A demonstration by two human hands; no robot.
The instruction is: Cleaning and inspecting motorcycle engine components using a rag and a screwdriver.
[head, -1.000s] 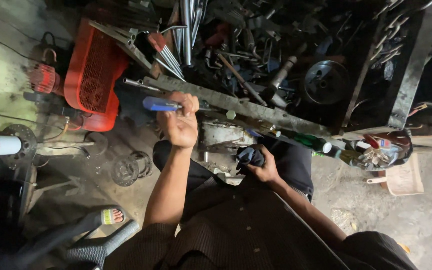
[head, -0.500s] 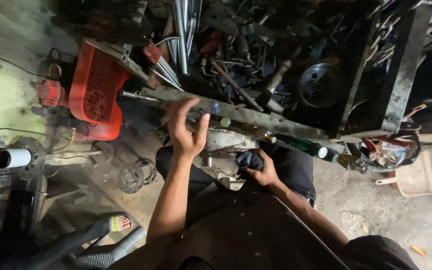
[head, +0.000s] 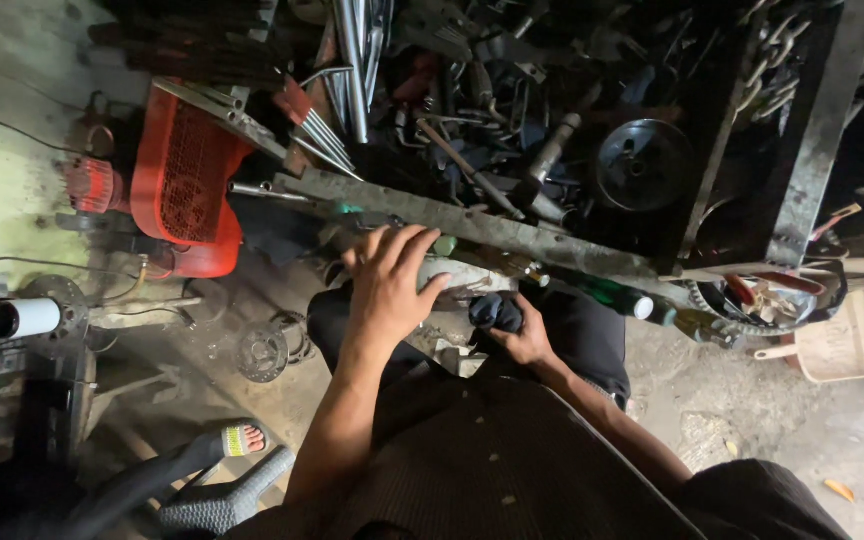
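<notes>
Metal part (head: 457, 275), pale grey and blocky, sits low in front of the person's knees, just under the long rusty steel bar (head: 472, 225) edging the scrap tray. Left hand (head: 389, 285) lies on top of it, fingers spread and draped over the near end, palm down, not closed round it. Right hand (head: 517, 335) is curled tight on a dark rag or glove bundle (head: 497, 312), right beside the part. Judgement: part looks like cast or machined metal, so stiff, fairly heavy for its size, probably greasy; best taken by the body with a full wrap, not by the edges. Rag is soft and light, any pinch works. Packages and labels: green bottle (head: 617, 297) with a pale cap lies on its side right of the hands; white cylinder (head: 22, 317) with a dark end sits far left; red plastic crate (head: 187, 185) stands tilted upper left. No readable signs worth noting.
</notes>
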